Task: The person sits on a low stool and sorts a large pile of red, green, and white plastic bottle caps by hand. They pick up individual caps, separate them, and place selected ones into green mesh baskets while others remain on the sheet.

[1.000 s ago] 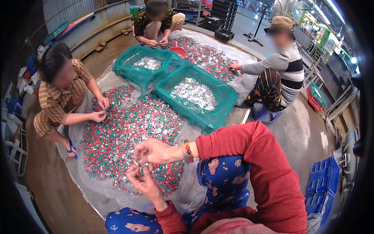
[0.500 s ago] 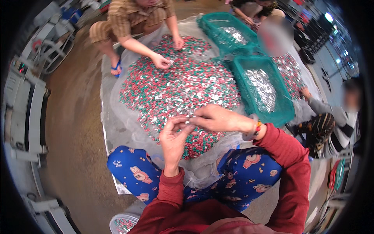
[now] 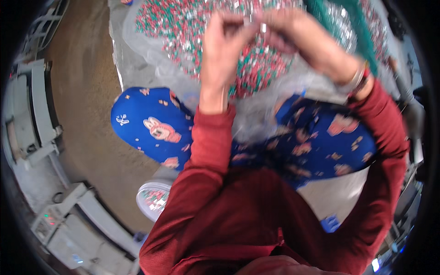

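Note:
Close together over the heap, my left hand (image 3: pixel 222 52) and my right hand (image 3: pixel 307 39) meet with bent, pinching fingers, blurred by motion. Between the fingertips shows a small silvery piece (image 3: pixel 263 28); its exact kind is too small and smeared to tell. Both hands appear to grip it, the left from one side and the right from the other. Below them spreads a heap of small red, green and silvery pieces (image 3: pixel 256 73), lying on a pale translucent sheet (image 3: pixel 176 68).
To the right of the heap is a green basket (image 3: pixel 364 41) with silvery pieces inside. A round clear tub (image 3: pixel 143 208) of mixed pieces stands on the floor beside my left leg. Grey machines (image 3: pixel 73 229) line the left side. A blue object (image 3: pixel 330 223) lies at lower right.
My view has tipped down toward my lap, so the heap and hands sit higher in the picture. The co-worker across the heap has left the view. My hands are still together.

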{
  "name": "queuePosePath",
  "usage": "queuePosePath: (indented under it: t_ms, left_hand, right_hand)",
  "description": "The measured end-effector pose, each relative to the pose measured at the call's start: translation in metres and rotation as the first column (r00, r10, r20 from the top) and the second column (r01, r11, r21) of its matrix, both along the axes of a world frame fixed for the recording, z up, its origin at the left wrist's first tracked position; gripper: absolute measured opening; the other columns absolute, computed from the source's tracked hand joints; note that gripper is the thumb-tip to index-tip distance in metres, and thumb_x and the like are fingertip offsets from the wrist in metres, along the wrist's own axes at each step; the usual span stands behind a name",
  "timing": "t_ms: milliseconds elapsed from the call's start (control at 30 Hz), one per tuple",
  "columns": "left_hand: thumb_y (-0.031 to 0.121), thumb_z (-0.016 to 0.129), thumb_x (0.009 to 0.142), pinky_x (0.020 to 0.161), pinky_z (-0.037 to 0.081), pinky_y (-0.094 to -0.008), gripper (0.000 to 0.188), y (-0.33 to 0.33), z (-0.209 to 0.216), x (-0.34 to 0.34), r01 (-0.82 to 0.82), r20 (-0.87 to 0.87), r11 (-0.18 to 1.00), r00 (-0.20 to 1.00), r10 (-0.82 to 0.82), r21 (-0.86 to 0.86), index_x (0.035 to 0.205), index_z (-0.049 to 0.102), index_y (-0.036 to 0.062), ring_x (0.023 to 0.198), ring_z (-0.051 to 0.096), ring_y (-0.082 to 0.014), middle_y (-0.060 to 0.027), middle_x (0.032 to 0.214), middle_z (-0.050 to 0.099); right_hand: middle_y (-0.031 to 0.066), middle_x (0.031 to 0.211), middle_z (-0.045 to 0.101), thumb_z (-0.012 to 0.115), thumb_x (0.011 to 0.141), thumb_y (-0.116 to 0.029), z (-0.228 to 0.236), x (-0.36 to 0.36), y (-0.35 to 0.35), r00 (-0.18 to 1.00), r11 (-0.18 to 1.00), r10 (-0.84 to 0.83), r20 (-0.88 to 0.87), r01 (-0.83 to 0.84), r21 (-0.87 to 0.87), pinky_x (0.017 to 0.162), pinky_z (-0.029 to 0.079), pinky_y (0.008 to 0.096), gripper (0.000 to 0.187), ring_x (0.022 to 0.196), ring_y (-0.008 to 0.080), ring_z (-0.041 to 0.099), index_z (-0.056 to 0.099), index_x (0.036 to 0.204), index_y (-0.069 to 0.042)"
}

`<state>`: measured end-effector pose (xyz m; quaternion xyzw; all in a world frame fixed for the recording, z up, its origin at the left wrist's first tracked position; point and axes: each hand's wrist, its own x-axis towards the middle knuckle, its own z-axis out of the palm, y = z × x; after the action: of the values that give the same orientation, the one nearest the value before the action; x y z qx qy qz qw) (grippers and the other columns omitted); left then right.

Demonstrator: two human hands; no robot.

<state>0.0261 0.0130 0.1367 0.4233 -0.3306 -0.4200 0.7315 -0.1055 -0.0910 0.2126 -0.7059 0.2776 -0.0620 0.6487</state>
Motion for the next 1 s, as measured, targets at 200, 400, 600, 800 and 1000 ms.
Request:
queuePosePath:
  t_ms: [200, 400, 600, 800, 1000]
  left_hand:
    - [0.003, 0.065, 0.086, 0.08, 0.05, -0.0332, 0.017, -0.017, -0.002, 0.004, 0.022, -0.128, 1.0, 0.992, -0.023, -0.007, 0.097, 0.053, 0.0038, 0.085, 0.062, -0.0177, -0.0075, 0.091, 0.062]
    - [0.011, 0.061, 0.09, 0.082, 0.054, -0.0372, 0.021, 0.001, -0.001, 0.015, -0.04, -0.067, 0.999, 0.997, 0.038, -0.035, 0.108, 0.053, 0.0024, 0.086, 0.062, -0.0223, -0.0109, 0.092, 0.062]
    - [0.014, 0.061, 0.091, 0.071, 0.056, -0.0315, 0.016, 0.019, 0.003, 0.007, -0.231, 0.156, 0.967, 0.965, 0.213, 0.109, 0.101, 0.055, 0.0034, 0.082, 0.062, -0.0159, -0.0076, 0.093, 0.061]
    - [0.014, 0.061, 0.091, 0.068, 0.054, -0.0301, 0.012, 0.021, -0.016, -0.017, -0.287, 0.232, 0.955, 0.936, 0.264, 0.072, 0.097, 0.055, 0.0046, 0.081, 0.059, -0.012, -0.004, 0.091, 0.059]
    - [0.015, 0.06, 0.092, 0.07, 0.054, -0.0307, 0.018, 0.014, -0.02, -0.008, -0.173, -0.126, 0.983, 0.976, 0.179, 0.059, 0.106, 0.051, 0.0051, 0.077, 0.06, -0.0167, -0.0072, 0.094, 0.059]
  right_hand:
    - [-0.0029, 0.056, 0.049, 0.05, 0.095, -0.021, -0.007, 0.016, 0.003, 0.958, 0.915, -0.275, -0.082, 0.287, 0.283, 0.042, 0.03, 0.0232, 0.031, 0.045, 0.0064, 0.04, 0.058, 0.069, -0.007]
    - [0.0212, 0.071, 0.06, 0.044, 0.09, -0.016, -0.034, 0.032, -0.017, 0.952, 0.786, 0.195, 0.235, -0.008, -0.618, 0.063, 0.046, 0.0415, 0.028, 0.064, 0.0316, 0.057, 0.06, 0.081, 0.005]
    - [0.0078, 0.065, 0.063, 0.049, 0.093, -0.028, -0.05, 0.05, -0.001, 0.982, 0.943, 0.171, 0.079, -0.14, -0.301, 0.061, 0.049, 0.0345, 0.036, 0.066, 0.0188, 0.062, 0.067, 0.084, 0.001]
    - [0.0074, 0.068, 0.06, 0.049, 0.094, -0.033, -0.066, 0.011, 0.004, 0.994, 0.997, 0.082, 0.078, -0.083, 0.009, 0.063, 0.044, 0.0315, 0.04, 0.065, 0.016, 0.054, 0.066, 0.082, 0.001]
    - [0.0137, 0.067, 0.058, 0.043, 0.093, -0.029, -0.056, 0.021, -0.013, 0.957, 0.942, 0.262, 0.126, -0.225, -0.247, 0.063, 0.044, 0.0366, 0.039, 0.064, 0.0217, 0.054, 0.062, 0.082, 0.004]
